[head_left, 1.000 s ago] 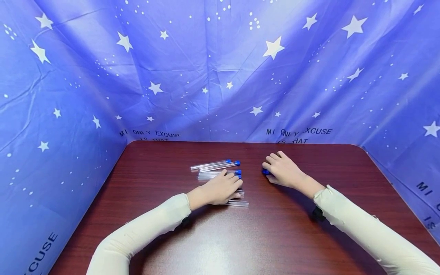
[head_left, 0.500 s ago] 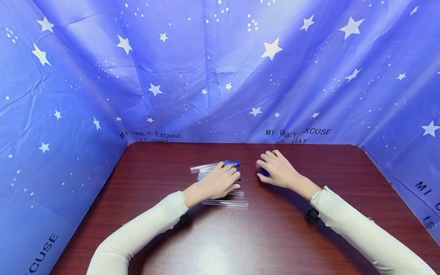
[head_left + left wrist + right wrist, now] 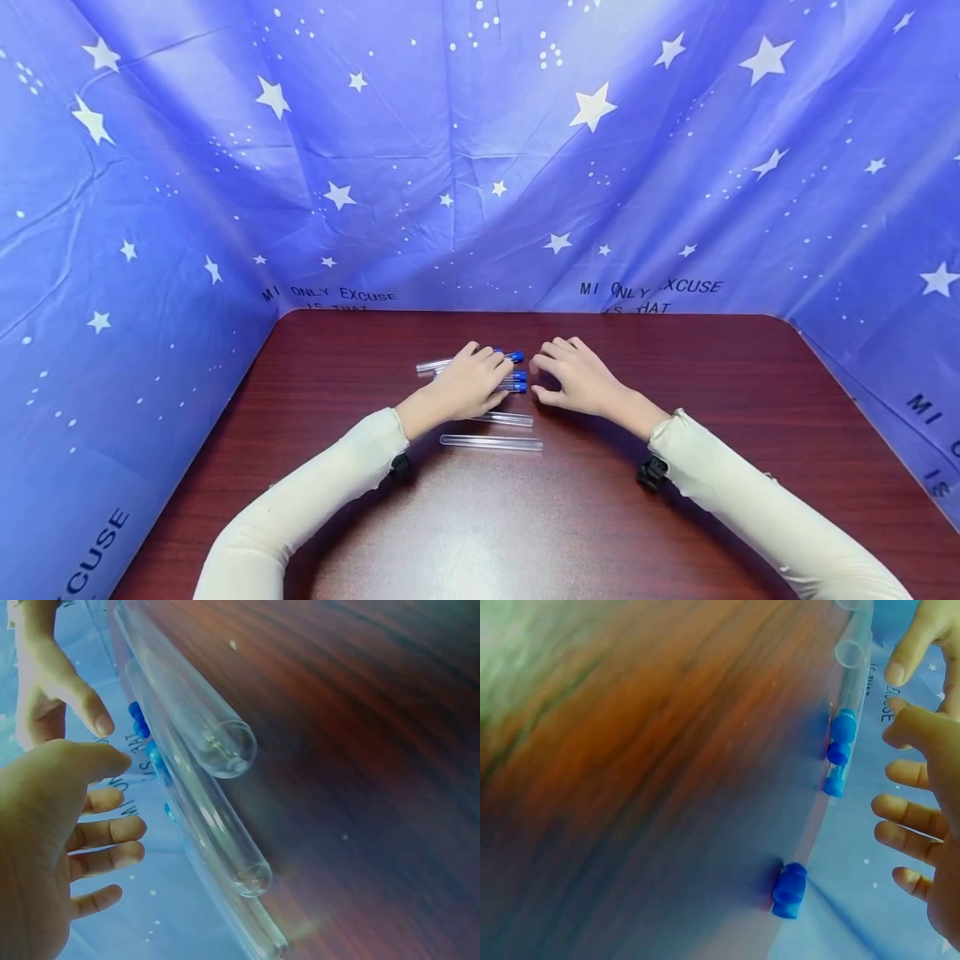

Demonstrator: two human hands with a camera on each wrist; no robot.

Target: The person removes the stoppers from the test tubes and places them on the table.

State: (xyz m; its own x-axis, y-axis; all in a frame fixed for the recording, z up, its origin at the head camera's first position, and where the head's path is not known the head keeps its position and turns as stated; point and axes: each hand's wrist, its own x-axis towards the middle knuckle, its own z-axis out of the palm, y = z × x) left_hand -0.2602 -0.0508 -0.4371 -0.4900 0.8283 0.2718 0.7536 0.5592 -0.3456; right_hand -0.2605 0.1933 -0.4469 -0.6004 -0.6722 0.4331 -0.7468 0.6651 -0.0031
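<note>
My left hand (image 3: 467, 387) hovers with relaxed fingers over several clear tubes with blue caps (image 3: 517, 377); nothing shows in its grasp in the left wrist view (image 3: 37, 817). Nearer the front lie two clear tubes without visible caps, one (image 3: 491, 442) in full view, the other (image 3: 510, 420) partly covered by the left hand. Just right of the capped ends is my right hand (image 3: 581, 383), its fingers loosely bent and holding nothing in the right wrist view (image 3: 941, 787). Small blue caps (image 3: 789, 891) sit on the table apart from the tubes, hidden in the head view.
The dark red wooden table (image 3: 675, 517) reaches back to a blue curtain (image 3: 420, 125) with white stars and lettering, which also stands along both sides. A dark device is on each wrist, under the cream sleeves.
My left hand has moved back and slightly left, uncovering more of the front tubes. The right hand has moved left toward the capped ends; the blue piece seen beside its fingers no longer shows in the head view.
</note>
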